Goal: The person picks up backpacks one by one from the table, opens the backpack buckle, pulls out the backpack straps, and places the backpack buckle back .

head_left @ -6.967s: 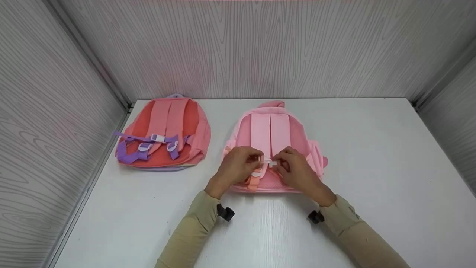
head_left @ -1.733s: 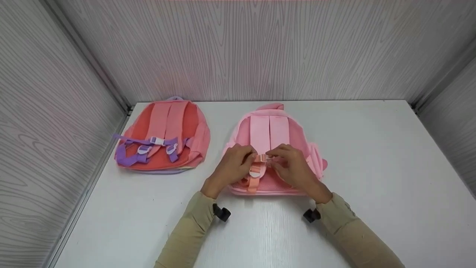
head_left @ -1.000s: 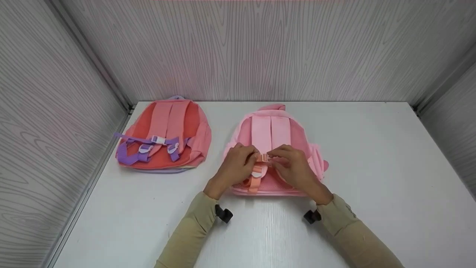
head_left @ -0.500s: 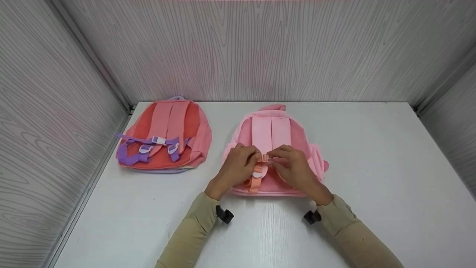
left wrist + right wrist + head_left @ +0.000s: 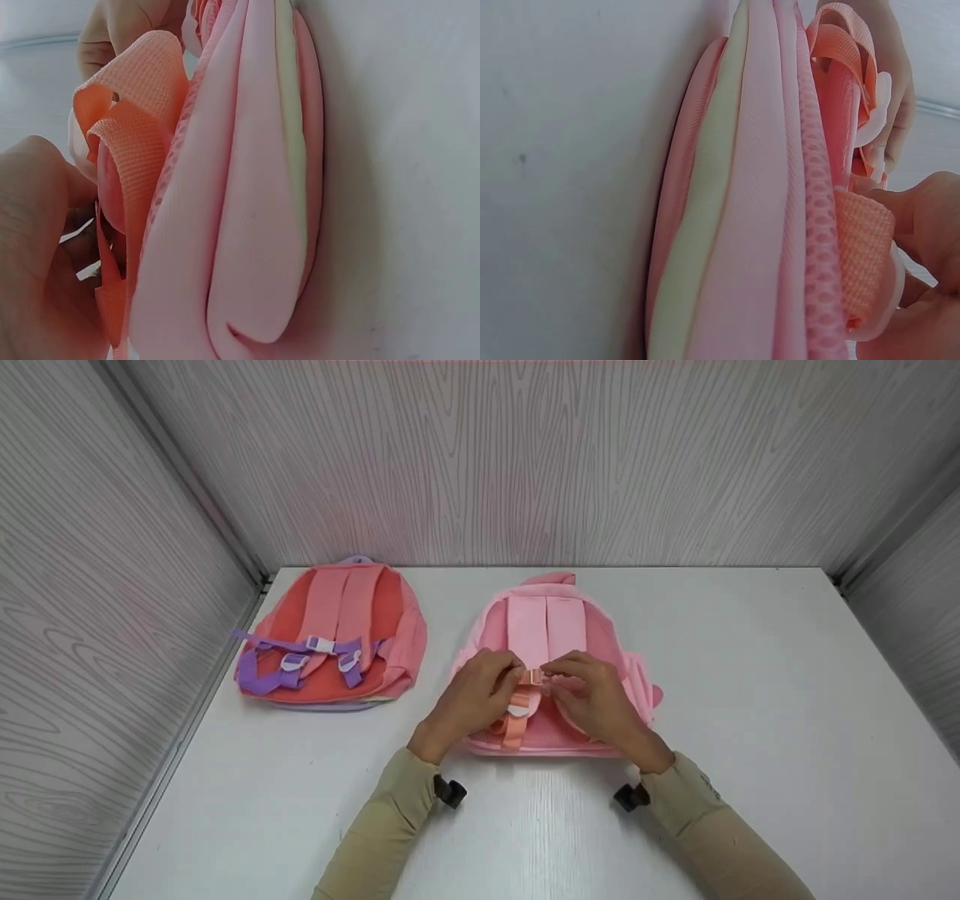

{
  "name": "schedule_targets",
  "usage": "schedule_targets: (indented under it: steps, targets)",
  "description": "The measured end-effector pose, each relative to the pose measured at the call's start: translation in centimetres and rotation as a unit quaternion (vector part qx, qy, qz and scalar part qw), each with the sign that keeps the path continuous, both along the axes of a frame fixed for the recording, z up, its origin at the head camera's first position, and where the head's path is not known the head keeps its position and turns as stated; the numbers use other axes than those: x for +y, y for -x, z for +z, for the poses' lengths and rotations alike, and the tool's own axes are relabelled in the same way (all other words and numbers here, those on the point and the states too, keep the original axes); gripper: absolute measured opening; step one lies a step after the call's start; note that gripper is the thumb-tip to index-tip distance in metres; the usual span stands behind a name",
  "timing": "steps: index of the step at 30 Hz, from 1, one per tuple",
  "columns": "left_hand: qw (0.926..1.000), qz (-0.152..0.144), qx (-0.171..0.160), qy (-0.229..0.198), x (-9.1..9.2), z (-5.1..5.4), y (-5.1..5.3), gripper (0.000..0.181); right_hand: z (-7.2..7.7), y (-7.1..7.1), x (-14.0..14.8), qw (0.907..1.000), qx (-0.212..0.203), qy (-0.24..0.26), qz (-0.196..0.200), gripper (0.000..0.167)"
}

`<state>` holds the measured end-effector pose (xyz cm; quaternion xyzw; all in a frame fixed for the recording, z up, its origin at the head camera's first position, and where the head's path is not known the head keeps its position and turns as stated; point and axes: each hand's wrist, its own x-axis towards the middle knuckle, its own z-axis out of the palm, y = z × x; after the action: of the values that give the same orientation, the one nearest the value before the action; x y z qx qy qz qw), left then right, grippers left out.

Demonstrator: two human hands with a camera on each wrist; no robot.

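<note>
Below, a white surface [image 5: 765,675] spreads around the left hand [image 5: 474,697] and right hand [image 5: 596,701]. Directly under them lies a pink backpack [image 5: 526,622]; well to their left, a coral backpack [image 5: 321,604]. The left hand pinches an orange strap [image 5: 532,677]; the right hand, the pale buckle [image 5: 545,682] beside it.

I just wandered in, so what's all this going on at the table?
A person's left hand and right hand pinch either side of a small buckle on a pink backpack, which lies on the table. Whether the buckle is fully fastened, I can't tell. To the left, a coral backpack lies untouched.
</note>
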<state>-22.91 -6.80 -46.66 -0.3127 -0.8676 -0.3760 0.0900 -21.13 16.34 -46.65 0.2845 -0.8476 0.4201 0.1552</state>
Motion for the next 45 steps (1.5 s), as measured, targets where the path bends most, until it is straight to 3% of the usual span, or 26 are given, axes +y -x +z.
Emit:
schedule_targets:
  steps: [6, 16, 25, 36, 45]
  targets:
    - [1.0000, -0.007, -0.001, -0.001, 0.0, -0.1, -0.1, 0.016, 0.1, -0.1, 0.1, 1.0000, -0.003, 0.000, 0.004, 0.022]
    - [0.9941, 0.001, -0.099, -0.046, 0.4, -0.2, -0.3, 0.019, -0.1, 0.0, 0.0, 0.9999, -0.010, 0.010, 0.010, 0.023]
    - [0.9896, 0.016, -0.134, -0.049, 0.8, -0.2, -0.3, 0.019, -0.4, 0.1, -0.1, 0.9996, -0.009, 0.021, 0.019, 0.022]
    - [0.9901, 0.035, -0.129, -0.044, 1.1, -0.3, -0.3, 0.019, -0.5, 0.0, -0.2, 0.9997, -0.012, 0.011, 0.017, 0.023]
    - [0.9911, 0.032, -0.122, -0.045, 1.4, -0.1, -0.6, 0.020, -0.5, -0.1, -0.2, 0.9999, 0.002, 0.006, 0.013, 0.022]
